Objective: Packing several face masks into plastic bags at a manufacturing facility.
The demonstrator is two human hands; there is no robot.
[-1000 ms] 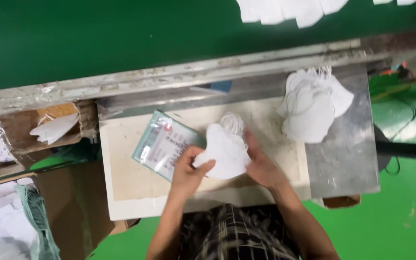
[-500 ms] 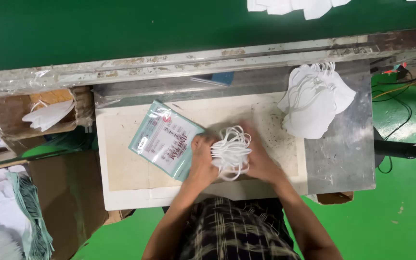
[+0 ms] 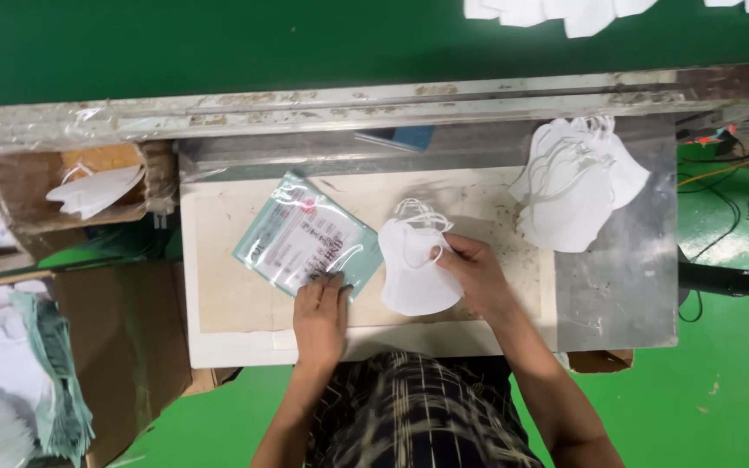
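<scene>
Head view: green floor (image 3: pixel 721 381) below, green conveyor belt (image 3: pixel 218 43) above, pale work board (image 3: pixel 236 303) between. Left hand (image 3: pixel 321 316) flat, fingers together, pressing the near edge of a clear plastic pouch (image 3: pixel 301 238) with a pale green printed insert, lying tilted on the board. Right hand (image 3: pixel 477 273) pinching the right edge of a folded white mask (image 3: pixel 411 273), just right of the pouch, ear loops bunched at its top. Stack of white masks (image 3: pixel 574 186) farther right on a metal plate (image 3: pixel 626 277). Cardboard box (image 3: pixel 62 195) with one mask at left.
</scene>
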